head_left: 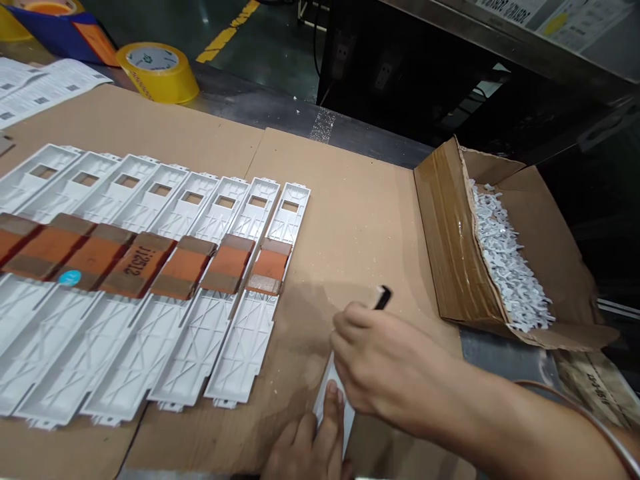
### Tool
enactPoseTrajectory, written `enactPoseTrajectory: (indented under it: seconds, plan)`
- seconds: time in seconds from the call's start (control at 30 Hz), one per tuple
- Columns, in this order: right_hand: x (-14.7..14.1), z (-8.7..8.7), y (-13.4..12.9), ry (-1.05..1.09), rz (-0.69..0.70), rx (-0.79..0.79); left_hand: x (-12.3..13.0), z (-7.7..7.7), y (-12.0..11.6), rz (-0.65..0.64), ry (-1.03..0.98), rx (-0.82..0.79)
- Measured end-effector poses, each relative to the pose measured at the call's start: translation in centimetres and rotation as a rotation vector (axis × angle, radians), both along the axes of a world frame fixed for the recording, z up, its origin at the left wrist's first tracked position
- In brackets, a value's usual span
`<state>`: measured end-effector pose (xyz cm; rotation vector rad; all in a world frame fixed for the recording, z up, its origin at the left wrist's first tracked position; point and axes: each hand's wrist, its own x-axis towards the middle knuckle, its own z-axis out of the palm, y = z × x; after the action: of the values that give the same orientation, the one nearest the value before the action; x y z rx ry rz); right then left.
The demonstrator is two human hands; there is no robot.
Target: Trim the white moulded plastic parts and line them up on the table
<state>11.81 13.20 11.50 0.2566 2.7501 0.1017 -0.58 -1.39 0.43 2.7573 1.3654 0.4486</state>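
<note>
Near the bottom edge, my left hand (311, 443) is closed on a narrow white plastic part (348, 421), its index finger lying along the top. My right hand (375, 357) is closed around a slim tool with a black end (383, 297) that sticks out above the fist. The tool's working end is hidden under my right hand, which sits over the far end of the white part. To the left, several long white ribbed plastic panels (245, 347) lie side by side on the cardboard, with orange-brown blocks (270, 267) across their middles.
An opened cardboard box (445, 233) holding a heap of small white plastic pieces (507, 260) is at the right. A yellow tape roll (159, 73) rests at the back left beside printed sheets (50, 87). Cardboard sheeting (360, 220) covers the dark table.
</note>
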Motion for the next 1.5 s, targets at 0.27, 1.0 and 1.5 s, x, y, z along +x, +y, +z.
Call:
enactPoseTrajectory:
  seconds: [0.27,1.0,1.5]
  plan:
    - [5.9,-1.8,-2.8,0.3,-0.612,0.117,-0.2,-0.1,-0.1,-0.037,0.106,0.039]
    - [3.5,-7.9,-12.0,0.774,-1.078,-0.397,-0.5,0.0,-0.3,0.014,-0.035,0.055]
    - [5.2,-8.2,-12.5,0.583,-1.328,-0.086,-0.3,-0.1,-0.3,0.028,0.006,0.021]
